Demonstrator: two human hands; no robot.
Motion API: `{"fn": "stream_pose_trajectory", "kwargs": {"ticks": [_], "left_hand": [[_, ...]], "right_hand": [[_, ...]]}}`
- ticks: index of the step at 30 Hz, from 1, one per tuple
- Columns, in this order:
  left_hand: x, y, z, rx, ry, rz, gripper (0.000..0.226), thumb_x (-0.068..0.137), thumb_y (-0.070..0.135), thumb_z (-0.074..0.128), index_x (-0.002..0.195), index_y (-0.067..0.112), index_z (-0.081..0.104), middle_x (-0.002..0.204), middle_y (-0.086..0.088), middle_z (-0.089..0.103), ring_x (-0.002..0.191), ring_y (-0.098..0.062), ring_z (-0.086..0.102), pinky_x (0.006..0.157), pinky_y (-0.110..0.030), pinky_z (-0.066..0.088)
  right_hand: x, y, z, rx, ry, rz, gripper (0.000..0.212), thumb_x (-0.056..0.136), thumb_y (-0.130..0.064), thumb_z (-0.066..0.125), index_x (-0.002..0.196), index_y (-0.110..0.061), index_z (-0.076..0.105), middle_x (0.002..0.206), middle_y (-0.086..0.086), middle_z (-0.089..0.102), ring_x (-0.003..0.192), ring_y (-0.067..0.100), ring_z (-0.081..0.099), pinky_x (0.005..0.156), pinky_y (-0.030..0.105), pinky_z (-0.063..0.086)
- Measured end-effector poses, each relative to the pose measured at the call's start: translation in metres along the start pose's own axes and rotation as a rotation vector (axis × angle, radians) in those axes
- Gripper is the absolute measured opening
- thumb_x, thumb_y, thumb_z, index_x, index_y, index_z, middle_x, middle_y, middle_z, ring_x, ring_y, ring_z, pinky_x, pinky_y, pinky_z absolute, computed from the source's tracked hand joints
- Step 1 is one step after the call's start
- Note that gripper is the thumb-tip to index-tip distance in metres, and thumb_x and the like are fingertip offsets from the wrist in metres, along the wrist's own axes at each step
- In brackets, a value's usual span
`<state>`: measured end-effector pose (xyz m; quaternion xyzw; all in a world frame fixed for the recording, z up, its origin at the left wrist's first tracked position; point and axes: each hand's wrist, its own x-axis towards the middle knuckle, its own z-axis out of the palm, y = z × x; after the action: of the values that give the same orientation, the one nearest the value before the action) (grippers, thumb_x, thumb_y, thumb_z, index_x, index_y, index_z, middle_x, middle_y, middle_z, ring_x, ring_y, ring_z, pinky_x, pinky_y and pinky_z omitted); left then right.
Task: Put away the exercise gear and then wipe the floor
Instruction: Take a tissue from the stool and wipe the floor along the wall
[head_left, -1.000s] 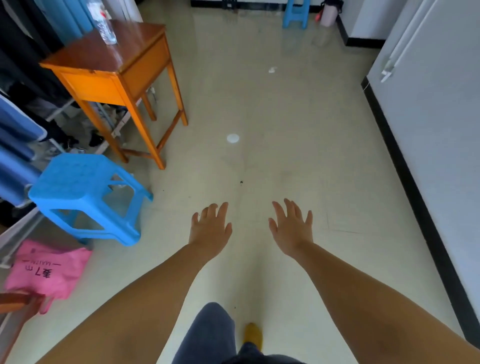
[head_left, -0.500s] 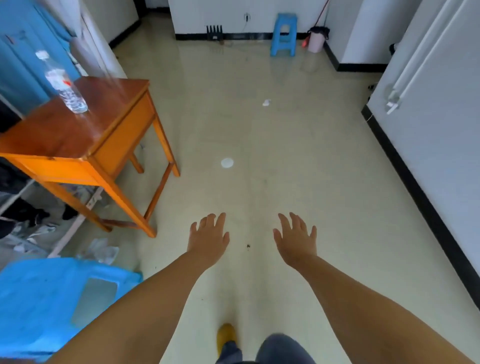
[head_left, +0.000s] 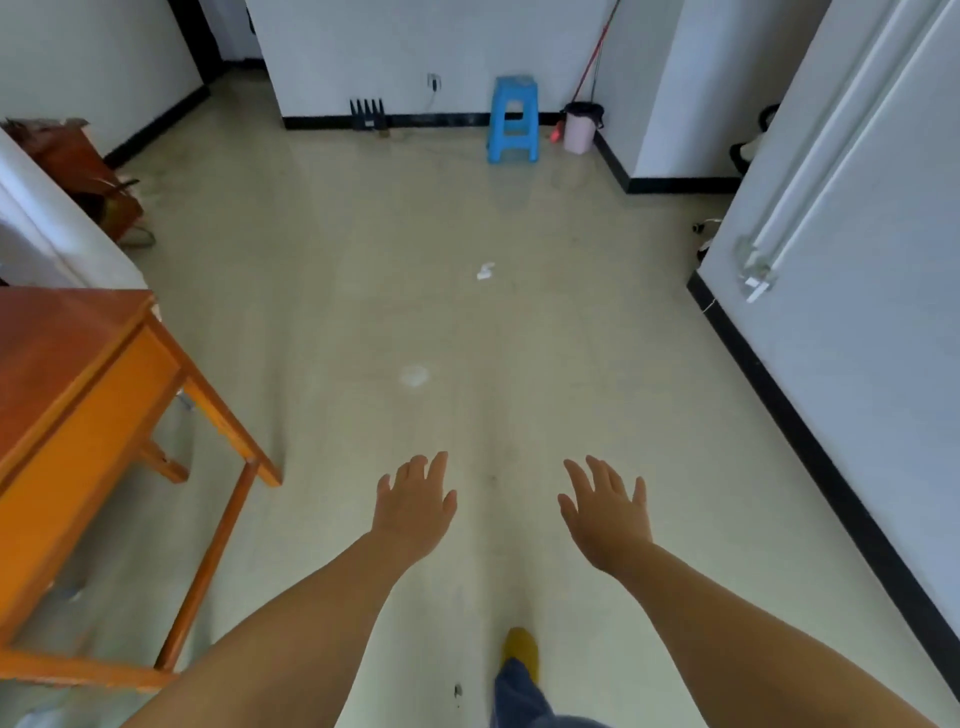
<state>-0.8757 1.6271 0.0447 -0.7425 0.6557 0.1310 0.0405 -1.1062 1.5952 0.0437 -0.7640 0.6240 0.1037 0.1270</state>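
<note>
Beside the wooden surface (head_left: 67, 384), the left hand (head_left: 415, 512) and right hand (head_left: 605, 512) hang spread and empty above the floor (head_left: 519, 338); no exercise gear shows, so probably walk on to the mop (head_left: 595, 57) by the pink bucket (head_left: 582, 127).
</note>
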Motion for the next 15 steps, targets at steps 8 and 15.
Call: {"fn": "stream_pose_trajectory", "kwargs": {"ticks": [8, 15], "left_hand": [[0.193, -0.006, -0.062, -0.057, 0.048, -0.066, 0.054, 0.1, 0.037, 0.029, 0.149, 0.02, 0.014, 0.148, -0.005, 0.03, 0.135, -0.021, 0.031, 0.114, -0.041, 0.02], [0.389, -0.029, -0.099, 0.008, 0.093, -0.047, 0.055, 0.099, 0.039, 0.03, 0.149, 0.02, 0.016, 0.146, -0.005, 0.033, 0.133, -0.021, 0.036, 0.111, -0.039, 0.026]], "right_hand": [[0.207, 0.007, -0.094, -0.007, 0.032, -0.076, 0.053, 0.102, -0.042, 0.016, 0.151, -0.028, 0.004, 0.16, 0.001, 0.004, 0.147, 0.019, 0.004, 0.117, 0.052, 0.004], [0.402, -0.005, -0.145, -0.034, 0.065, -0.099, 0.053, 0.102, -0.042, 0.016, 0.151, -0.028, 0.002, 0.16, 0.003, 0.004, 0.147, 0.02, 0.005, 0.117, 0.053, 0.005]]}}
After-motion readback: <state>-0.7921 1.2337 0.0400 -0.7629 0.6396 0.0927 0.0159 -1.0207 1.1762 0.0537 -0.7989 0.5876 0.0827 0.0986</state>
